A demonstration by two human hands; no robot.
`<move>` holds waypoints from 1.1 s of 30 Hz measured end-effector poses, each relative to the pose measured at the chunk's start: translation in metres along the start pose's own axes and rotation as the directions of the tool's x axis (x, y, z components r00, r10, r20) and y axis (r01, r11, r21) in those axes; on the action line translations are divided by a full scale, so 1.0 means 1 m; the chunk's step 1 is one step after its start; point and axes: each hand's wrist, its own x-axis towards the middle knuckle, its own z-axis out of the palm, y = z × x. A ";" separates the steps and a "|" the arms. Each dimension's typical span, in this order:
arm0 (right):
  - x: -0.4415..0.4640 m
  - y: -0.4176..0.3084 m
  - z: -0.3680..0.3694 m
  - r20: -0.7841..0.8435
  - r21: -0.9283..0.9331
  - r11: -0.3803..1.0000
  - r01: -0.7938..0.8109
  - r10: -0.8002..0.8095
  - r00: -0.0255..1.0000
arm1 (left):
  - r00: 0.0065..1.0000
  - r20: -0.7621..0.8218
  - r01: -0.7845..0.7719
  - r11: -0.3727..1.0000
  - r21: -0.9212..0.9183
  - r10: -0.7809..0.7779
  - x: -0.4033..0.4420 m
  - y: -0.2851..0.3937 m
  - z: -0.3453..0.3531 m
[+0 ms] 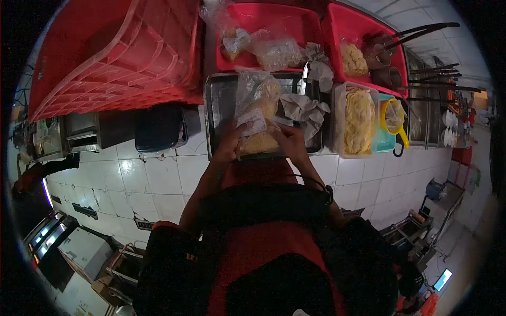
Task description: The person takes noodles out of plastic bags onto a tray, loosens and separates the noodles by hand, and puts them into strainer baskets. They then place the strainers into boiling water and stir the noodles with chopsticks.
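Note:
A clear plastic bag of tan, crumbly-looking food lies over a dark metal tray. Across its middle is a white label with print too small to read. My left hand grips the bag's left side at the label, fingers closed. From the other side, my right hand pinches the bag near the label's right edge; its fingertips are partly hidden. Crumpled grey-white paper lies just beyond my right hand, on the tray's right part.
Behind the tray, a red bin holds bagged food. Another red bin contains a food bag and brown cups. A clear tub of yellow flat pieces and a yellow-handled strainer stand right. A large red crate rises left.

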 end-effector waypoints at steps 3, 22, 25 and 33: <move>0.016 0.025 -0.002 -0.003 -0.069 0.992 0.108 -0.108 0.994 | 0.985 0.054 -0.172 0.945 0.278 0.164 -0.002 0.003 0.006; 0.062 0.038 0.008 0.139 0.532 0.802 -0.272 0.234 0.962 | 0.979 0.031 0.196 0.978 0.076 -0.199 -0.012 0.012 -0.001; 0.059 0.033 0.012 0.004 0.323 0.940 0.110 -0.118 0.993 | 0.978 0.038 0.200 0.978 0.065 -0.203 -0.014 0.015 -0.003; 0.037 0.017 0.019 0.155 0.234 0.967 0.105 -0.144 0.977 | 0.978 -0.018 0.204 0.944 0.258 -0.207 -0.004 0.024 -0.041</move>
